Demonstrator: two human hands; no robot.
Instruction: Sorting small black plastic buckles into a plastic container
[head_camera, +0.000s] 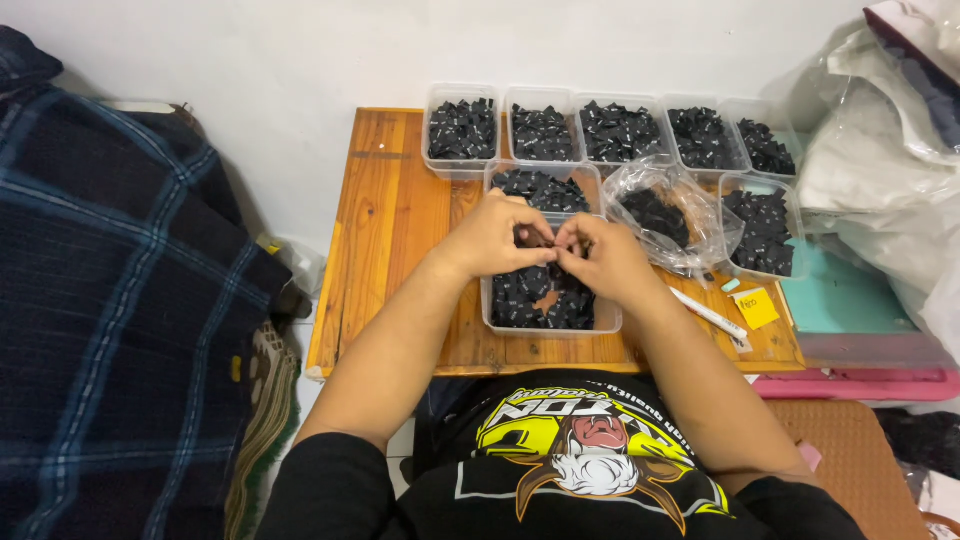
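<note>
Both hands, left hand (493, 238) and right hand (603, 255), meet over the clear tray (548, 322) at the table's (400, 210) 6 o'clock edge, each grip pinched together on a small black piece (551, 247), seemingly mid-sorting; next, I judge, it needs careful fingertip separating.

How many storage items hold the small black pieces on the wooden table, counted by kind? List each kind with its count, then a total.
Clear plastic tubs: 8
Clear plastic bag: 1
Total: 9

Both hands, left hand and right hand, pinch black pieces above the nearest tub on the wooden table.
</note>
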